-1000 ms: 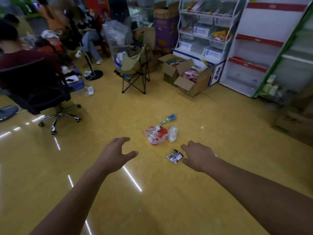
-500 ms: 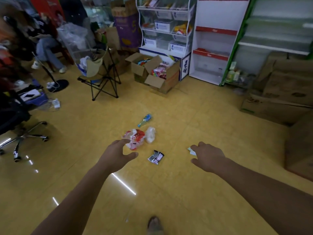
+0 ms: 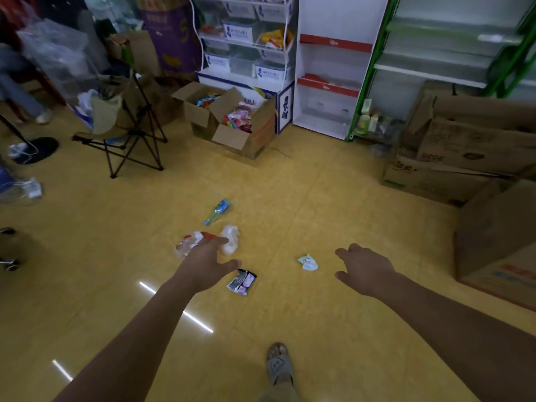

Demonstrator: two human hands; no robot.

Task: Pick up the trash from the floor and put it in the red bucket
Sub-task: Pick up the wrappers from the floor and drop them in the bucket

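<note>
Trash lies scattered on the yellow floor. A red-and-white plastic wrapper (image 3: 188, 242) and a crumpled white bag (image 3: 230, 242) sit just beyond my left hand (image 3: 203, 264), which is open and overlaps the wrapper's near edge. A dark snack packet (image 3: 241, 282) lies right of that hand. A blue-green bottle (image 3: 218, 211) lies farther off. A small pale scrap (image 3: 307, 262) lies left of my open right hand (image 3: 365, 268). No red bucket is in view.
A folding chair (image 3: 127, 134) stands at the back left. Open cardboard boxes (image 3: 232, 123) of goods sit before white shelves (image 3: 330, 68). More cartons (image 3: 464, 158) line the right side, one large box (image 3: 499, 242) close by. My foot (image 3: 279, 367) is at the bottom.
The view has swung right and moved closer to the trash. My left hand has reached forward over the red-and-white wrapper. The pale scrap has come into view beside my right hand.
</note>
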